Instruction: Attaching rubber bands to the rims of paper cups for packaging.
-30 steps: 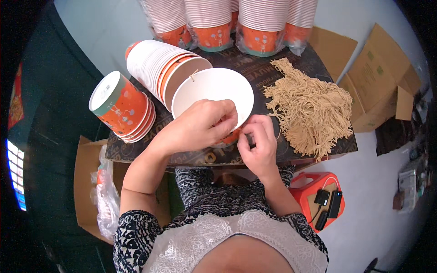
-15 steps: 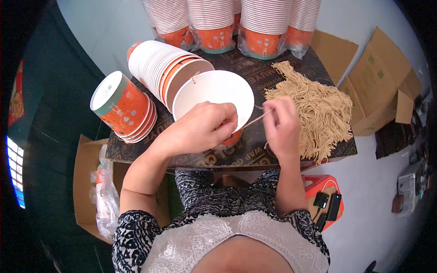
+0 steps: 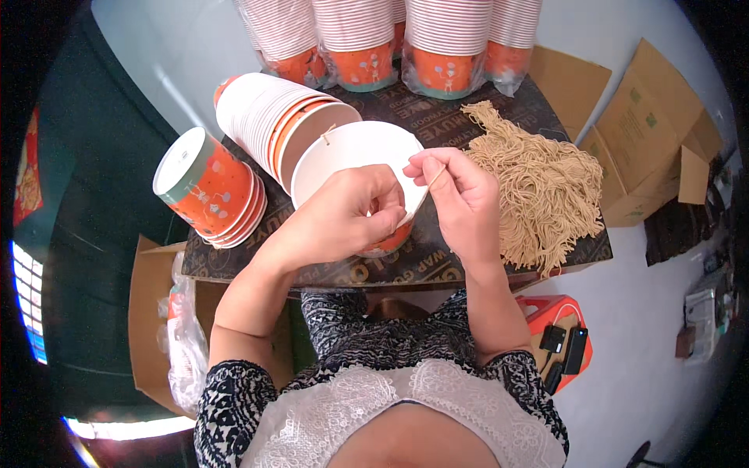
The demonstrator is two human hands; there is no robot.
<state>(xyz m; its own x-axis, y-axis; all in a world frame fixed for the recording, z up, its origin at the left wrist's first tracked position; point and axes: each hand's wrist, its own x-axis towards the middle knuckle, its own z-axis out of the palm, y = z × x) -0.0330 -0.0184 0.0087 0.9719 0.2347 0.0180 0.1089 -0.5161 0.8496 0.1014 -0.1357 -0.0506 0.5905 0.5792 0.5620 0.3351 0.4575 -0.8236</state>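
My left hand (image 3: pixel 343 214) grips the near rim of a white paper cup (image 3: pixel 343 152) with an orange outside, tilted with its mouth toward me. A short tan string end pokes out at its far rim. My right hand (image 3: pixel 460 199) pinches a thin tan string (image 3: pixel 437 176) at the cup's right edge. A heap of tan strings (image 3: pixel 546 191) lies on the dark board (image 3: pixel 312 269) just right of that hand.
A stack of cups on its side (image 3: pixel 261 121) lies behind the held cup; a short stack (image 3: pixel 207 187) lies at the left. Wrapped cup stacks (image 3: pixel 449 47) stand at the back. Cardboard boxes (image 3: pixel 651 136) stand at the right, a red stool (image 3: pixel 566 343) below.
My right hand went from the cup's rim out to the string heap, then came back to the rim pinching a string. My left hand kept hold of the cup.
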